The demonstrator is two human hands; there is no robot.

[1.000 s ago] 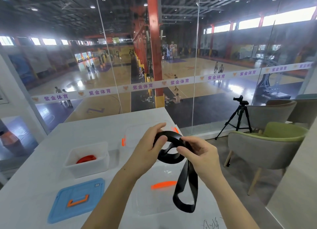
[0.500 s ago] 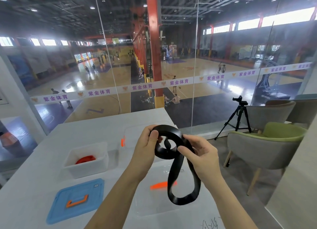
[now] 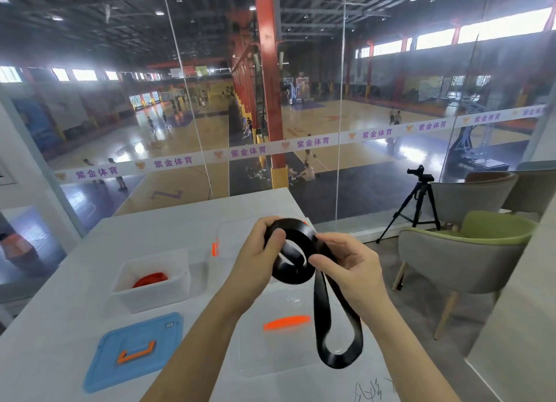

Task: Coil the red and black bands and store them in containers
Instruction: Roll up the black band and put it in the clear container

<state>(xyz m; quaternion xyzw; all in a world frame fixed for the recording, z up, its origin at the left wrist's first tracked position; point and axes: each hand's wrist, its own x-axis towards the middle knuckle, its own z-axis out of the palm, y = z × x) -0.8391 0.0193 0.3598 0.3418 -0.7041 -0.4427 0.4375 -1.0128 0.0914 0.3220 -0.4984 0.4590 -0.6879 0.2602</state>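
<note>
A black band (image 3: 323,305) is half coiled in the air above the white table (image 3: 60,341). My left hand (image 3: 258,254) grips the coiled part from the left, thumb on its front. My right hand (image 3: 349,263) pinches the band at the coil's right side, and a long loop hangs down below it. The red band (image 3: 150,279) lies coiled inside a white open container (image 3: 150,293) at the left.
A blue lid with an orange handle (image 3: 135,350) lies flat at the front left. A clear lid with an orange handle (image 3: 285,323) lies under the hanging loop. Another clear container (image 3: 237,236) stands behind my hands. Chairs (image 3: 457,260) and a tripod (image 3: 418,203) stand to the right, glass wall ahead.
The coil has grown by a turn and the hanging loop is shorter. Both hands have turned slightly while holding the band.
</note>
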